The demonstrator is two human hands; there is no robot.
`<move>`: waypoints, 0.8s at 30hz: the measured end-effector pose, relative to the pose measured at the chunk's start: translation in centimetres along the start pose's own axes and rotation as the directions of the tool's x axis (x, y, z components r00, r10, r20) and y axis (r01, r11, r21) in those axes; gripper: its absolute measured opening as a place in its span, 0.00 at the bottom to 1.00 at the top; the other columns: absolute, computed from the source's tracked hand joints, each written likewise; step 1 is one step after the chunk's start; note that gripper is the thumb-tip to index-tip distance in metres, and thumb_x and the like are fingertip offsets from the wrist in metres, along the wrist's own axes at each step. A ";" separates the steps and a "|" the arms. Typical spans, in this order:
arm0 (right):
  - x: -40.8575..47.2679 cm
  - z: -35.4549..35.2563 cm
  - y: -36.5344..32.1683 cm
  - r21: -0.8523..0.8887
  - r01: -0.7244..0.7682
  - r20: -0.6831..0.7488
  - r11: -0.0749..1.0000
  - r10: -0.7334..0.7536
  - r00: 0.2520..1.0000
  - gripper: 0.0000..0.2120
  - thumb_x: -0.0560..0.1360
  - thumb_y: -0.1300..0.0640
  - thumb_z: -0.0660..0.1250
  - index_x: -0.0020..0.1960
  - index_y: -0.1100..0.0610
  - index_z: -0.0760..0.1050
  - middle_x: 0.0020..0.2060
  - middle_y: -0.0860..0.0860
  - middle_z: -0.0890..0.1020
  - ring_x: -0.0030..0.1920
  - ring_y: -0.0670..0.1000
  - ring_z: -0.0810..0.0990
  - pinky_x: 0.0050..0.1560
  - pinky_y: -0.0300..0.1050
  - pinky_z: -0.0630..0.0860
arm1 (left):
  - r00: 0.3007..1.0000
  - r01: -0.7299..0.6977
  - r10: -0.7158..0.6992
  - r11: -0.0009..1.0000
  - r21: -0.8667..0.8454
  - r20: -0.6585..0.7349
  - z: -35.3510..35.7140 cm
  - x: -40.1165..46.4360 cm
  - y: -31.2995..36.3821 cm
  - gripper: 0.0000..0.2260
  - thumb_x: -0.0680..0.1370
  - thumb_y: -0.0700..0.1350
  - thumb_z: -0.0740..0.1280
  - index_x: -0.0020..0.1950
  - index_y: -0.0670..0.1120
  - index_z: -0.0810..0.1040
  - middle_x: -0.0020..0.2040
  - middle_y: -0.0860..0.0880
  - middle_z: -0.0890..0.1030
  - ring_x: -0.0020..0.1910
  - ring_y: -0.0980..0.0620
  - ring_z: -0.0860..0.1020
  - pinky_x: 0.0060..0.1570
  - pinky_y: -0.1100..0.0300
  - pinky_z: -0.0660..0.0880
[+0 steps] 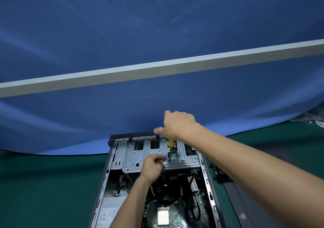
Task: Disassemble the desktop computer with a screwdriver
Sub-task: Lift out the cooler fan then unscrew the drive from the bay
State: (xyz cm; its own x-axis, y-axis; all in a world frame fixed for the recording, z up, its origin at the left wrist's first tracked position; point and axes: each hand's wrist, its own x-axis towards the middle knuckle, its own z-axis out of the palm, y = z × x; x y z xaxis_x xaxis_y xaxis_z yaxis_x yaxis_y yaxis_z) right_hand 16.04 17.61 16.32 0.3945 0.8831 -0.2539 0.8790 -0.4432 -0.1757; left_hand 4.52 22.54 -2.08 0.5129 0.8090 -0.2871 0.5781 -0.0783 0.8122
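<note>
- We see one open computer point(157, 184).
- We see one yellow screwdriver point(171, 144).
- We count two hands: left hand point(152, 166), right hand point(177, 124).

The right grip point(177, 124) sits above the screwdriver point(171, 144), behind the left grip point(153, 166). Both lie over the drive cage point(140, 157) inside the computer case point(208, 184); a panel point(235, 201) lies to their right.

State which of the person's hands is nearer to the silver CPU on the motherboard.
Left. The left hand hovers over the drive cage, above the CPU; the right hand grips the screwdriver farther back.
</note>
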 end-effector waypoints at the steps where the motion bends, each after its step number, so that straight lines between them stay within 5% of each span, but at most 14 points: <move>1: 0.2 0.2 0.1 0.036 0.019 -0.021 0.999 -0.019 1.000 0.15 0.79 0.49 0.59 0.59 0.59 0.65 0.52 0.54 0.75 0.46 0.57 0.72 0.40 0.47 0.65 | 1.000 0.006 -0.006 1.000 -0.018 0.001 0.0 0.1 0.0 0.14 0.71 0.28 0.66 0.48 0.46 0.79 0.52 0.44 0.78 0.45 0.55 0.75 0.42 0.71 0.73; 5: 0.2 0.2 -0.3 0.105 0.102 0.041 0.989 -0.107 0.993 0.14 0.75 0.56 0.63 0.58 0.58 0.64 0.54 0.55 0.71 0.46 0.57 0.70 0.41 0.48 0.66 | 1.000 0.010 -0.010 1.000 -0.021 -0.002 0.1 0.1 0.2 0.14 0.71 0.28 0.66 0.50 0.44 0.80 0.52 0.45 0.77 0.44 0.55 0.75 0.40 0.71 0.71; 8: 0.2 0.8 -0.6 -0.062 0.052 -0.097 0.997 -0.058 0.994 0.20 0.77 0.41 0.61 0.53 0.57 0.64 0.40 0.51 0.70 0.40 0.56 0.70 0.33 0.45 0.62 | 1.000 0.019 -0.019 0.997 -0.073 -0.009 0.2 0.1 0.3 0.13 0.71 0.28 0.66 0.51 0.42 0.80 0.52 0.45 0.78 0.45 0.54 0.76 0.45 0.68 0.74; 10: 0.5 1.4 -0.5 -0.113 0.075 -0.215 0.991 -0.098 0.972 0.16 0.80 0.47 0.57 0.57 0.60 0.64 0.33 0.51 0.68 0.34 0.55 0.69 0.28 0.44 0.58 | 1.000 0.026 -0.027 0.992 -0.127 -0.008 0.2 0.1 0.5 0.11 0.73 0.29 0.66 0.51 0.41 0.80 0.53 0.43 0.79 0.48 0.49 0.79 0.52 0.59 0.77; 12: 0.8 1.4 -0.4 -0.045 0.123 -0.204 0.991 -0.129 0.971 0.12 0.78 0.56 0.59 0.59 0.60 0.62 0.39 0.54 0.71 0.35 0.56 0.68 0.30 0.45 0.60 | 1.000 0.027 -0.025 0.983 -0.181 0.010 0.1 0.0 0.8 0.09 0.75 0.30 0.65 0.49 0.41 0.80 0.51 0.42 0.80 0.45 0.48 0.80 0.49 0.57 0.79; 15: 0.9 0.8 -0.2 0.018 0.105 -0.091 0.994 -0.103 0.990 0.10 0.75 0.55 0.63 0.51 0.57 0.63 0.46 0.54 0.71 0.43 0.57 0.68 0.37 0.46 0.63 | 1.000 0.027 -0.026 0.988 -0.152 0.005 0.2 0.1 0.7 0.09 0.73 0.31 0.68 0.49 0.42 0.81 0.52 0.44 0.80 0.45 0.52 0.79 0.42 0.68 0.77; 18: 0.9 1.0 0.2 -0.114 0.064 -0.150 0.991 -0.081 0.985 0.12 0.78 0.51 0.61 0.43 0.58 0.64 0.39 0.51 0.75 0.38 0.55 0.70 0.30 0.44 0.61 | 1.000 0.023 -0.024 0.997 -0.073 -0.009 0.4 0.1 0.5 0.11 0.71 0.33 0.71 0.50 0.45 0.82 0.53 0.44 0.79 0.50 0.50 0.78 0.51 0.62 0.76; 21: 0.9 1.0 0.6 0.028 0.136 -0.101 0.990 -0.133 0.986 0.06 0.76 0.62 0.60 0.50 0.59 0.63 0.48 0.55 0.73 0.42 0.57 0.70 0.35 0.46 0.64 | 0.999 0.034 -0.035 0.996 -0.081 -0.005 0.3 0.0 0.7 0.11 0.70 0.34 0.72 0.47 0.47 0.83 0.54 0.43 0.79 0.51 0.47 0.78 0.54 0.55 0.76; 24: 0.6 0.7 0.7 0.080 0.153 -0.029 0.985 -0.151 0.988 0.10 0.74 0.62 0.63 0.53 0.58 0.64 0.47 0.54 0.70 0.44 0.57 0.71 0.36 0.47 0.65 | 0.999 0.036 -0.036 0.997 -0.065 -0.008 0.3 0.0 0.8 0.10 0.70 0.35 0.72 0.47 0.48 0.83 0.54 0.44 0.79 0.51 0.46 0.78 0.55 0.52 0.76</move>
State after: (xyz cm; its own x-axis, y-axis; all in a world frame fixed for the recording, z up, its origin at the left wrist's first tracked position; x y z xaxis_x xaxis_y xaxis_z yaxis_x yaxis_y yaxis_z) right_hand 16.70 17.75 15.42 0.2651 0.9439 -0.1969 0.9046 -0.3142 -0.2879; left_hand 5.18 22.32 -1.62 0.4865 0.8159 -0.3123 0.5539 -0.0116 0.8325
